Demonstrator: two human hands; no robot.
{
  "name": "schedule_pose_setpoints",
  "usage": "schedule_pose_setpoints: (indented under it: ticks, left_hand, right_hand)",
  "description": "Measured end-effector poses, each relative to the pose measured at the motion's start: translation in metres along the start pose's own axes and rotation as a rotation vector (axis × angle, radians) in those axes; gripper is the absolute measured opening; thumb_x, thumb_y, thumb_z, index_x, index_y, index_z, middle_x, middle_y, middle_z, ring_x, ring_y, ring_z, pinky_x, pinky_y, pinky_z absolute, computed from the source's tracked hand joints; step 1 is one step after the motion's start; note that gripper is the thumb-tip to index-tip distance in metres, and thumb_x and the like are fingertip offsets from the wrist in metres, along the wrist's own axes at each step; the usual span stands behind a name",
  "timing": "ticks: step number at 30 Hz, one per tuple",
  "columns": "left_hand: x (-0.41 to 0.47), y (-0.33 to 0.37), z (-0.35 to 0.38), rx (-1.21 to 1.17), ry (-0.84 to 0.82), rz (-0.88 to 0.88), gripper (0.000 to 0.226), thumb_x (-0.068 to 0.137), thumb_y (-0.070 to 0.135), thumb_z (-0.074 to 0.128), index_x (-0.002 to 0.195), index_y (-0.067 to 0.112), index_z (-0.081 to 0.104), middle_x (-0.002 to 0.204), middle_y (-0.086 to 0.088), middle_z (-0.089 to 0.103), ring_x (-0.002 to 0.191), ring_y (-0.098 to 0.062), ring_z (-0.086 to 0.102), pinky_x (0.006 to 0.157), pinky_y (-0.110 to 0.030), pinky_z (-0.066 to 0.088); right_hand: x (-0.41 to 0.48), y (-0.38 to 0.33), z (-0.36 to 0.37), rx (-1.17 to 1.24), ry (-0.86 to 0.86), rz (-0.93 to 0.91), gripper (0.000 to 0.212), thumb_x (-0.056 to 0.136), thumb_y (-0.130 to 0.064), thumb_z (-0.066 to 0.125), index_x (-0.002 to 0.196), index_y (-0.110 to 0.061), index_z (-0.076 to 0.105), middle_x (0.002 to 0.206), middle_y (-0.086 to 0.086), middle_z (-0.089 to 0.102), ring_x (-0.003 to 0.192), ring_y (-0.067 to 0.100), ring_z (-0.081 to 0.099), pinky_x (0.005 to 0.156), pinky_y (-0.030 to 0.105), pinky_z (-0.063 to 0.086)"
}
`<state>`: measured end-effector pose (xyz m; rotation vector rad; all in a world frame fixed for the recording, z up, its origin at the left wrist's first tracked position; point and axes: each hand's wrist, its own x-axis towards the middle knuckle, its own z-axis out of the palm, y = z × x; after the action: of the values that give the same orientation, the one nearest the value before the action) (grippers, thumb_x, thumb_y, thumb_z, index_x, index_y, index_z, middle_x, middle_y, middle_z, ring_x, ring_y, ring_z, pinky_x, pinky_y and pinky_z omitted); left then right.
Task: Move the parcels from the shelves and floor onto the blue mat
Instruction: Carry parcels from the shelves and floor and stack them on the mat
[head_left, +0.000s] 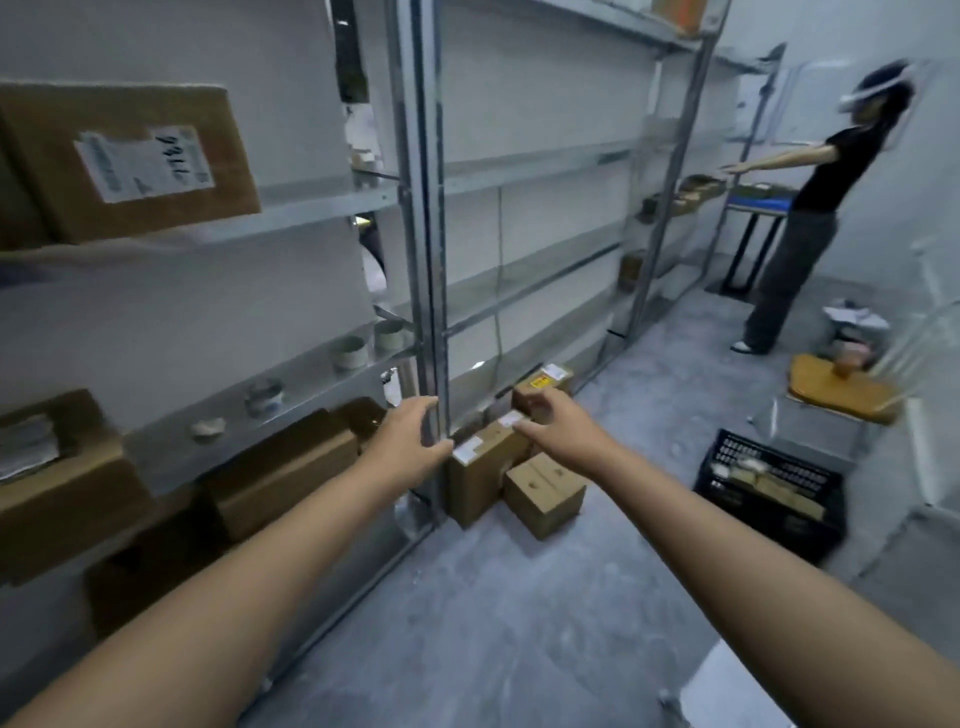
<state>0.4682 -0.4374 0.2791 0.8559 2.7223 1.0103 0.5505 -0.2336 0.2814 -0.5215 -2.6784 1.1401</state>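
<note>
Three brown cardboard parcels sit on the grey floor by the metal shelf post: a tall one with white labels, a small one in front of it, and one with a yellow label behind. Both my arms stretch toward them. My left hand hovers open just left of the tall parcel's top, fingers spread. My right hand hovers open above its right side, holding nothing. More parcels lie on the left shelves: a labelled box high up and boxes low down. No blue mat is visible near me.
Metal shelving runs along the left wall. A black plastic crate stands on the floor at right, with a yellow stool behind it. Another person stands at the far end beside a blue-topped table.
</note>
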Motion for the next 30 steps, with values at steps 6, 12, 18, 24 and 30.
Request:
schedule_pose_setpoints:
  ticks: [6,12,18,24,30]
  left_hand:
    - [0.085,0.05,0.086,-0.025,-0.146,0.126,0.065,0.089,0.029,0.067,0.145,0.015,0.038,0.148,-0.003,0.041,0.135,-0.019,0.039,0.11,-0.033,0.033]
    - [0.192,0.074,0.152,-0.058,-0.279,0.196,0.068,0.089,0.032,0.067,0.148,0.017,0.035,0.152,-0.001,0.037,0.138,-0.018,0.036,0.11,-0.031,0.033]
    - [0.309,0.104,0.201,-0.091,-0.411,0.255,0.067,0.091,0.029,0.065,0.149,0.017,0.034,0.153,-0.001,0.035,0.141,-0.019,0.032,0.115,-0.04,0.033]
    - [0.395,0.142,0.248,-0.068,-0.496,0.359,0.064,0.092,0.027,0.064,0.148,0.014,0.035,0.152,-0.003,0.036,0.14,-0.019,0.034,0.112,-0.033,0.03]
    - [0.447,0.191,0.315,-0.026,-0.598,0.44,0.065,0.092,0.03,0.063,0.148,0.017,0.033,0.153,-0.001,0.034,0.14,-0.019,0.032,0.111,-0.03,0.029]
  right_hand:
    - [0.024,0.094,-0.055,0.016,0.107,0.193,0.057,0.09,-0.031,0.066,0.14,-0.012,0.047,0.142,0.006,0.051,0.13,0.02,0.048,0.103,0.028,0.037]
    - [0.086,0.168,-0.096,0.049,0.208,0.363,0.059,0.09,-0.034,0.066,0.142,-0.015,0.045,0.142,0.002,0.049,0.128,0.018,0.048,0.093,0.024,0.037]
    - [0.16,0.222,-0.131,0.105,0.322,0.521,0.056,0.089,-0.033,0.067,0.138,-0.015,0.047,0.14,0.002,0.05,0.111,0.015,0.056,0.067,0.014,0.052]
    - [0.201,0.265,-0.155,0.118,0.425,0.601,0.055,0.089,-0.032,0.067,0.138,-0.014,0.048,0.138,0.0,0.052,0.098,0.003,0.056,0.067,0.011,0.044]
    - [0.223,0.325,-0.196,0.098,0.467,0.662,0.053,0.089,-0.031,0.066,0.137,-0.014,0.051,0.139,0.002,0.053,0.126,0.016,0.049,0.096,0.024,0.036]
